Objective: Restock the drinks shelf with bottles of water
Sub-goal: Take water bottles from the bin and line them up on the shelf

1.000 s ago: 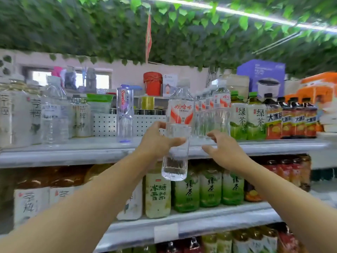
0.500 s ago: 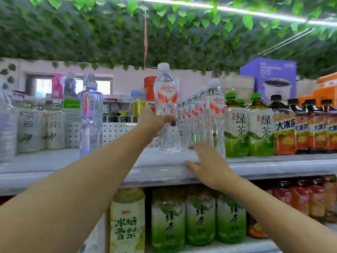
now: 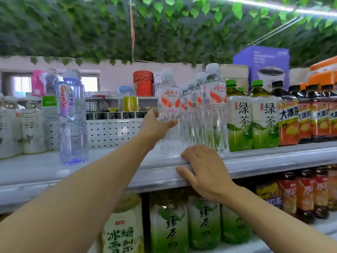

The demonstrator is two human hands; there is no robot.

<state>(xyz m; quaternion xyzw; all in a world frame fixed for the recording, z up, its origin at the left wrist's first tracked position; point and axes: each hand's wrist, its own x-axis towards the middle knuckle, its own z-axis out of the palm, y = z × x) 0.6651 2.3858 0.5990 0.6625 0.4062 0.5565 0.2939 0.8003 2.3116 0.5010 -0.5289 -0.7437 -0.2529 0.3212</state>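
You are standing in a small shop, facing a white metal drinks shelf (image 3: 255,161). On it stand rows of identical labelled bottles: water bottles (image 3: 213,110), green tea (image 3: 238,121) just right of them, dark iced tea (image 3: 290,121) further right. Below the shelf, more green tea (image 3: 169,229). Behind it, a boxed rice cooker (image 3: 262,64).

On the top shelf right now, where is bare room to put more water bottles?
Bare shelf lies between the purple-tinted bottle and the water bottle that the left hand holds. Rightward it is crowded: the water bottle row, green tea bottles and iced tea bottles stand side by side. The right hand rests on the shelf edge.
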